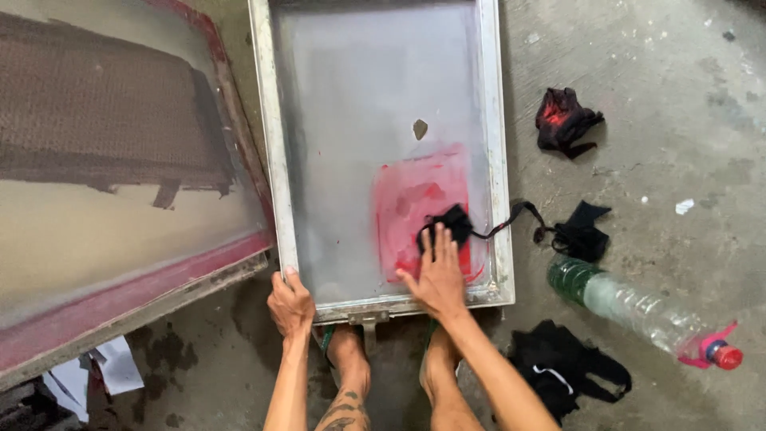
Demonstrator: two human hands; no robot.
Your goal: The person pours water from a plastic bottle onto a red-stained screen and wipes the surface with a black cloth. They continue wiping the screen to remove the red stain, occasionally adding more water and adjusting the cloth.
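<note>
Two hands are at work on one aluminium-framed screen [383, 160] lying on the concrete floor [678, 144]. The right hand [437, 275] lies flat, fingers [431, 243] spread open, pressing a black rag [453, 223] onto a red ink patch [419, 203] near the frame's lower right corner. The left hand [290, 303] has its fingers curled closed around the frame's lower left corner, steadying it. Just above the red patch the mesh shows a small hole [420, 128]. Risk noted: hard rubbing near that hole could widen the tear. Right of the frame lie more dark rags [566, 120] and a clear plastic bottle [638, 307] on its side; if its cap is loose it could leak. A second, larger screen [120, 175] leans left of the frame.
</note>
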